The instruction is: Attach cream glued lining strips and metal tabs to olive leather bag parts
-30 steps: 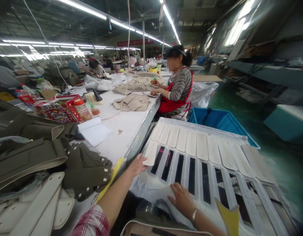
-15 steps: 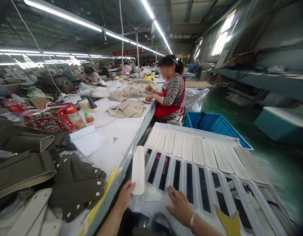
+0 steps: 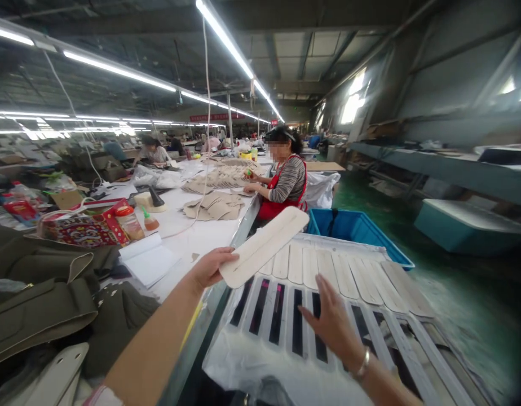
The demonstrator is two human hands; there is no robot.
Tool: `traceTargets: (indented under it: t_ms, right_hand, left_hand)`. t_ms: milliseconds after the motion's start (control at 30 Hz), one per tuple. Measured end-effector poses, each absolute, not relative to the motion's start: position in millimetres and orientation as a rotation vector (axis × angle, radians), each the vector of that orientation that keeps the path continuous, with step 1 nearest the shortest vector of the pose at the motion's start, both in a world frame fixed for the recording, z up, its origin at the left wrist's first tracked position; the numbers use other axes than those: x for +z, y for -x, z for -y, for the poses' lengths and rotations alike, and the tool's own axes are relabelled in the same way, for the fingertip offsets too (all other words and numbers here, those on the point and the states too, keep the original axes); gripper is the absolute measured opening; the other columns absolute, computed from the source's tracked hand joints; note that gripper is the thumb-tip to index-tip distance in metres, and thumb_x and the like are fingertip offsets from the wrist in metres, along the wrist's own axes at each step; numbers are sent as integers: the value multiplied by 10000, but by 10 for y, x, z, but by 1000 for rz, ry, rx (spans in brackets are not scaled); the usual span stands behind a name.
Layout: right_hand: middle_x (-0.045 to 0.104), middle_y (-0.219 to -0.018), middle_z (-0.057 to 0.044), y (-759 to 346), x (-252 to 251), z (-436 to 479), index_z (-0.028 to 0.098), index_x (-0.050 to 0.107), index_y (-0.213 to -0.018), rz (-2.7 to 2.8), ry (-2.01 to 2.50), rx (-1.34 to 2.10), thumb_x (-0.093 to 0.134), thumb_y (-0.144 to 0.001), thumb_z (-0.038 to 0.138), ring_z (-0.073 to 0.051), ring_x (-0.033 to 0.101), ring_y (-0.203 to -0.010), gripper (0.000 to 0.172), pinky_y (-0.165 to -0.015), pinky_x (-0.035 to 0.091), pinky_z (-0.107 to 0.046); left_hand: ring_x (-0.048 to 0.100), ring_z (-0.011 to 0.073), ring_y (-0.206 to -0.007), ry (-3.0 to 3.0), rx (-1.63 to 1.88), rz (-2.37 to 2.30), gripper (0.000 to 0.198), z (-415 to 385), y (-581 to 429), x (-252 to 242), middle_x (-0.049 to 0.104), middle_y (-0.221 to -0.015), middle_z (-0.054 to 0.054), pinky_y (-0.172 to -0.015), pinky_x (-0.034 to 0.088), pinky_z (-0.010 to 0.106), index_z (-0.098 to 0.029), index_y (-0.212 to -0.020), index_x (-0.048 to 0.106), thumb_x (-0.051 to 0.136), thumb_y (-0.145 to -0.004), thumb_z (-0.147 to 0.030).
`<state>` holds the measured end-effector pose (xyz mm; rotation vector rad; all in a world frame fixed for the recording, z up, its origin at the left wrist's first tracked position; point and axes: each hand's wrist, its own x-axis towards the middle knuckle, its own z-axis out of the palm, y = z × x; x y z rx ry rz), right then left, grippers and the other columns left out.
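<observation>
My left hand lifts a cream strip over the rack

My left hand (image 3: 210, 268) has its fingers (image 3: 224, 256) closed around the lower end of the long, round-ended cream strip (image 3: 264, 247), which tilts up and away from me in the air, above the near corner of the white slotted rack (image 3: 286, 321). My right hand (image 3: 333, 322) is open, fingers spread wide over the rack, though I cannot tell whether they touch it. More cream strips (image 3: 323, 268) lie side by side along the rack's far part. Beyond it sits a blue plastic crate (image 3: 353, 231), and a co-worker in a red apron (image 3: 286, 189) works at the white table (image 3: 201, 239), beside piled tan pieces (image 3: 213, 207)
</observation>
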<state>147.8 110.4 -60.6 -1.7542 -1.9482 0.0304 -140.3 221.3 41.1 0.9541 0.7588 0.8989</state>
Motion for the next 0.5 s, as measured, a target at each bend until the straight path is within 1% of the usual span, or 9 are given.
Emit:
traceTargets:
  t_ms: [33, 100, 167, 200, 267, 300, 400, 467, 500]
  right_hand:
    - [164, -1481, -164, -1521, -245, -1107, 129, 132, -1432, 1998, 1593, -185, 492, -824, 467, -315, 154, -1356, 783, -1088, 197, -527]
    - [131, -1495, -133, -1547, 394, -1105, 162, 144, -1432, 2199, 1335, -370, 572, -775, 494, -328, 95, -1364, 851, -1097, 117, -550]
    - [188, -1480, -139, -1503, 812, -1108, 142, 191, -1423, 2428, 1215, -286, 630, -711, 535, -343, 129, -1354, 924, -1092, 127, -547]
    - [251, -1455, -154, -1467, 929, -1101, 122, 221, -1412, 2530, 1169, -197, 633, -701, 547, -342, 204, -1333, 925, -1081, 175, -536]
    - [377, -1387, -151, -1399, 1027, -1043, 106, 259, -1398, 2678, 1120, 20, 580, -752, 518, -305, 354, -1267, 831, -1049, 281, -487]
    - [419, -1358, -140, -1376, 1034, -987, 110, 276, -1392, 2703, 1120, 115, 535, -793, 485, -282, 403, -1235, 753, -1035, 316, -461]
    - [444, -1352, -83, -1375, 999, -736, 165, 312, -1383, 2608, 1194, 342, 422, -873, 397, -235, 438, -1214, 571, -1032, 343, -419]
    - [452, -1350, -52, -1407, 957, -539, 210, 301, -1388, 2509, 1230, 500, 404, -888, 404, -226, 452, -1206, 545, -1024, 360, -412]
    - [478, -1327, -46, -1423, 929, -447, 229, 282, -1394, 2468, 1243, 578, 399, -892, 412, -224, 474, -1185, 547, -1007, 381, -413]
  left_hand:
    - [635, 178, -575, -986, 786, -780, 212, -2127, 1427, 520, 662, -699, 104, -513, 506, 237, -63, -801, 605, 687, -638, -171]
    - [627, 189, -537, -1044, 580, -822, 205, -1963, 1433, 700, 656, -677, 120, -462, 489, 239, -46, -796, 612, 667, -647, -175]
    - [634, 205, -553, -1072, 466, -843, 179, -1817, 1394, 851, 654, -673, 121, -478, 498, 264, -44, -791, 617, 647, -649, -150]
    - [639, 213, -572, -1078, 444, -843, 176, -1747, 1370, 921, 654, -677, 116, -498, 505, 281, -47, -799, 619, 644, -649, -136]
    - [638, 214, -585, -1083, 451, -831, 188, -1603, 1347, 1061, 653, -670, 101, -505, 505, 292, -56, -818, 619, 647, -679, -179]
    - [634, 214, -580, -1082, 470, -826, 239, -1525, 1356, 1129, 649, -656, 99, -493, 498, 290, -57, -825, 618, 638, -719, -270]
    - [634, 228, -617, -1090, 607, -829, 626, -1246, 1461, 1289, 651, -663, 137, -488, 486, 280, -52, -830, 620, 404, -798, -638]
    - [645, 255, -727, -1152, 720, -801, 739, -1014, 1543, 1316, 664, -748, 168, -546, 492, 288, -56, -871, 632, 328, -770, -722]
    - [642, 264, -784, -1221, 738, -768, 700, -886, 1567, 1296, 666, -794, 167, -590, 495, 293, -64, -906, 637, 399, -755, -705]
